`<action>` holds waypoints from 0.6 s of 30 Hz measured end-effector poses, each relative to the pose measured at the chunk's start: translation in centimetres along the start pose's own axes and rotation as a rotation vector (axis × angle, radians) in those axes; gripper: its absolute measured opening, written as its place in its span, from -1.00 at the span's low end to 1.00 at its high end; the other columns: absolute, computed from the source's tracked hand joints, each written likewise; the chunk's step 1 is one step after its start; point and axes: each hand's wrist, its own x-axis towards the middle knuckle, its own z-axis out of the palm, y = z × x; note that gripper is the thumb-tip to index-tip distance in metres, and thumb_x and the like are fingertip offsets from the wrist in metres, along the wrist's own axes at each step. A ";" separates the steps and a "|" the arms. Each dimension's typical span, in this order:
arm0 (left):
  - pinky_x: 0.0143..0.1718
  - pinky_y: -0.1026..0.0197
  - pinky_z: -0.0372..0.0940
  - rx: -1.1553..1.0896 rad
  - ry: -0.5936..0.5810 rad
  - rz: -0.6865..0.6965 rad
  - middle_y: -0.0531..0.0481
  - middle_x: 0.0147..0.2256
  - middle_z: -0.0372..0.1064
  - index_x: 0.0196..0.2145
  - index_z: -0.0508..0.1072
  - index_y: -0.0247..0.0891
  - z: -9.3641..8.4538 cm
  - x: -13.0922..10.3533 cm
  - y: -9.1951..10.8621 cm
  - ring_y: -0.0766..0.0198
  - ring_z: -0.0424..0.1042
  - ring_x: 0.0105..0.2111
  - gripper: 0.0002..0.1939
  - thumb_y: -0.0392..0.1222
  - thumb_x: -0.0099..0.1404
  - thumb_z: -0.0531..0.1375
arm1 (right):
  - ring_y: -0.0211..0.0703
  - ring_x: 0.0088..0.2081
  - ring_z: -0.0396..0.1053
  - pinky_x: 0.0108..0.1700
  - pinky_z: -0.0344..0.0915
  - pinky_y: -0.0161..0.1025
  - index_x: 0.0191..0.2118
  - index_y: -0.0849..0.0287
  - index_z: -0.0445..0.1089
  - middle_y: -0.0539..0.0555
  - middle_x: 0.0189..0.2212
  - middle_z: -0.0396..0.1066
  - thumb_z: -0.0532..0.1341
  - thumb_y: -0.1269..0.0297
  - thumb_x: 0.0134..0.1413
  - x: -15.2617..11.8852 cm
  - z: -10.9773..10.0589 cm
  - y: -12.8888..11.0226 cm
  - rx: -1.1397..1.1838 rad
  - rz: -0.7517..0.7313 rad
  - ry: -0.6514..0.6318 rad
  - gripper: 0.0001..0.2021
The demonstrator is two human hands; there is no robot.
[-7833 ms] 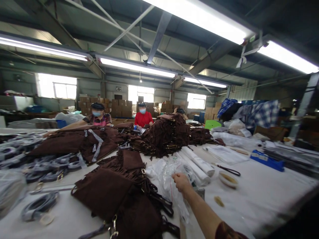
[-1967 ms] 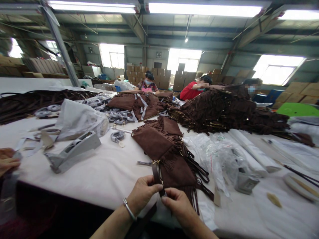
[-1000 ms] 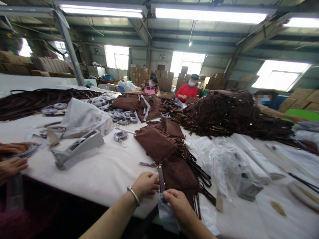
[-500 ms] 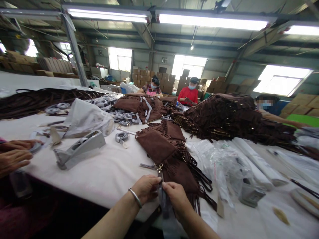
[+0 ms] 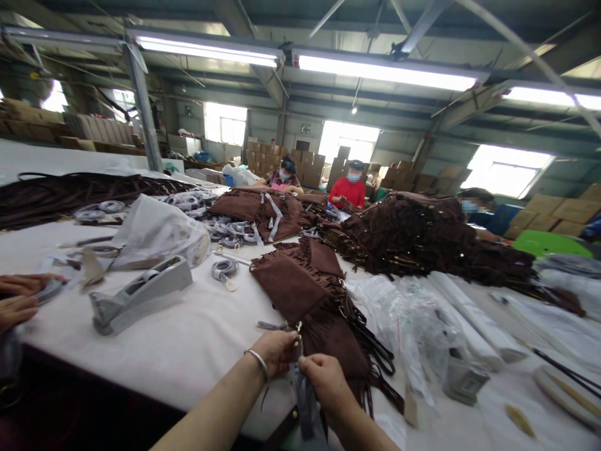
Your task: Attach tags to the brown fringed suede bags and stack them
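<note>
At the table's front edge, my left hand (image 5: 276,352), a silver bangle on its wrist, pinches the top of a strap (image 5: 304,401) just under its gold clasp (image 5: 298,328). My right hand (image 5: 325,378) grips the same strap slightly lower, thumb and fingers closed. Clear plastic film covers the strap, which hangs down past the edge. Just beyond my hands lie brown fringed bags (image 5: 288,289), one overlapping another, with dark straps at their right side. Whether the clasp is hooked to a bag I cannot tell.
A grey tape dispenser (image 5: 143,294) and a coiled wrapped strap (image 5: 225,270) lie to the left. Right are plastic bags (image 5: 413,319), a second dispenser (image 5: 464,376) and a big bag pile (image 5: 413,238). A co-worker's hands (image 5: 21,300) work at far left; other people sit opposite.
My right hand has moved slightly down along the strap, and more of the wrapped length shows below it. My left hand stays by the clasp. The view has tilted up a little.
</note>
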 end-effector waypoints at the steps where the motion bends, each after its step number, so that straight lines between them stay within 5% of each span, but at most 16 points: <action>1: -0.55 0.33 0.13 -0.011 0.003 0.009 0.08 -0.54 0.38 -0.48 0.33 -0.26 0.2 0.0 -0.1 0.38 0.33 -0.59 -0.66 -0.01 -0.07 0.34 | -0.33 -0.61 0.00 -0.54 -0.09 -0.32 -0.63 0.24 0.30 -0.08 -0.71 0.10 0.21 -0.03 -0.21 -0.1 -0.2 0.0 -0.002 0.003 0.002 -0.63; 6: -0.46 0.29 0.23 -0.055 0.037 0.031 0.09 -0.49 0.42 -0.36 0.34 -0.22 0.0 -1.1 -0.7 0.32 0.41 -0.50 -0.62 -0.08 -0.12 0.37 | -0.29 -0.60 0.07 -0.53 -0.04 -0.30 -0.60 0.27 0.36 -0.04 -0.69 0.15 0.18 -0.05 -0.19 0.1 -0.7 -0.6 -0.065 0.003 0.009 -0.60; 14: -0.49 0.31 0.19 -0.029 0.137 0.106 0.16 -0.59 0.32 -0.37 0.35 -0.24 -0.9 -2.4 -1.0 0.41 0.28 -0.60 -0.55 -0.06 -0.19 0.43 | -0.30 -0.60 -0.01 -0.55 -0.10 -0.27 -0.71 0.17 0.17 -0.06 -0.72 0.01 0.12 -0.11 -0.11 1.8 -0.3 -1.7 -0.294 -0.085 0.037 -0.55; 18: -0.47 0.31 0.22 -0.064 0.096 0.126 0.09 -0.52 0.40 -0.37 0.35 -0.25 -0.9 -2.4 -1.2 0.38 0.35 -0.55 -0.52 -0.05 -0.20 0.44 | -0.28 -0.58 0.06 -0.54 -0.03 -0.30 -0.63 0.21 0.24 -0.03 -0.68 0.11 0.11 -0.19 -0.04 1.8 -0.4 -1.4 -0.187 -0.106 -0.021 -0.49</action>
